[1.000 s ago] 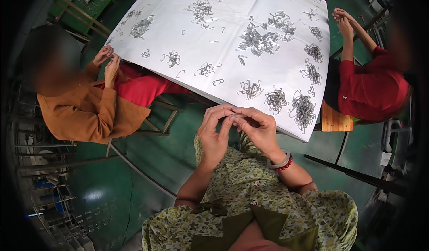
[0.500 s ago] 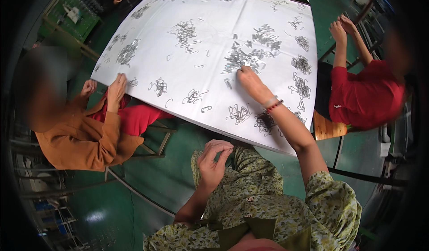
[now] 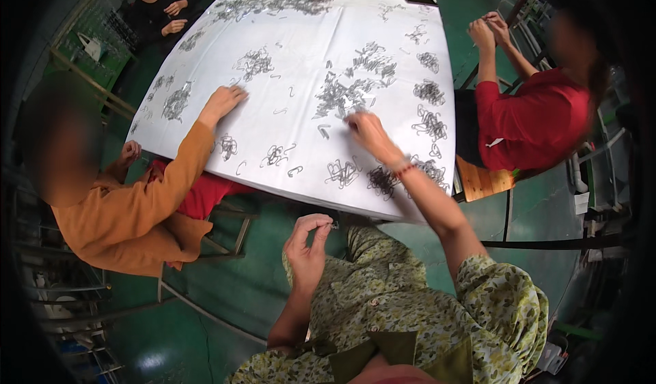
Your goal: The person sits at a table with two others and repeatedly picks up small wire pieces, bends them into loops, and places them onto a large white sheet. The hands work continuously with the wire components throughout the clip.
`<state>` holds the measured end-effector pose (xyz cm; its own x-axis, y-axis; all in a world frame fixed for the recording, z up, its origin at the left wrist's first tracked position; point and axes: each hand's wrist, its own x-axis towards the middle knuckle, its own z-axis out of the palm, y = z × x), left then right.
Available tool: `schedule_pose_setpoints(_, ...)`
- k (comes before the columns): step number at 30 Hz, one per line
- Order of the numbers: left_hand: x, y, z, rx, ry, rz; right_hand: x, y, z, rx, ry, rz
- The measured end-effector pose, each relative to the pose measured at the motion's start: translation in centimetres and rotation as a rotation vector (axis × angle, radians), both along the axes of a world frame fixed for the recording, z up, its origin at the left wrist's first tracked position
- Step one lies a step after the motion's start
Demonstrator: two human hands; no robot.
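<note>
Metal wire hooks, thin, grey and bent, are lying just beyond your right hand, which is reaching out half-open and empty on the white-covered table; your left hand is pinching one small hook over your lap.

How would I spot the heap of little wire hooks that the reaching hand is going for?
Start at the big white table strewn with grey wire clusters. Follow the wearer's right hand, which has a red band at its wrist, out over the sheet. Just beyond its fingertips lies the large wire pile, the broadest, densest tangle near the table's middle, while its neighbours are small separate clumps.
</note>
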<state>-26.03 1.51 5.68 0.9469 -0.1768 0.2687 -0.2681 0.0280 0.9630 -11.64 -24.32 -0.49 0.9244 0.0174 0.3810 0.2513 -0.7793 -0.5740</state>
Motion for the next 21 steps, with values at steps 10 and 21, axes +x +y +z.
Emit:
schedule_pose_setpoints(10,0.1,-0.2,-1.3,-0.207,0.217,-0.007,-16.4,9.5,8.6,1.001,0.318,0.248)
schedule_pose_setpoints(21,0.0,0.4,-0.5,-0.132,0.245,0.009,-16.0,9.8,9.1,0.817,0.191,0.236)
